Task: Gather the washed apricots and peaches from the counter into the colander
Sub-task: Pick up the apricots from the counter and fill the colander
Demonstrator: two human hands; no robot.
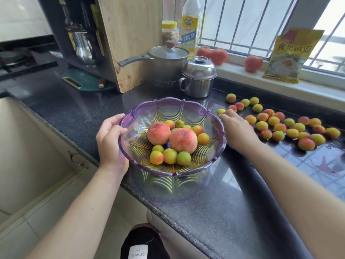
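The black speckled stone counter (205, 212) carries a translucent purple scalloped plastic colander (214, 159) at centre. Inside it lie two pink peaches (183, 140) among small yellow-green apricots (170, 156). At three o'clock of it, loose blushed apricots (280, 128) are scattered. The left hand (110, 139) grips the rim at nine o'clock, thumb inside. The right hand (237, 128) rests at the three o'clock rim, fingertips reaching a loose apricot (221, 111); its grasp cannot be told.

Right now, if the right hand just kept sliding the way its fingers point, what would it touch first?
Most likely the small yellow-green apricot lying on the counter, just beyond the fingertips of the right hand. Two reddish apricots lie a little further on. Depth is hard to judge here.
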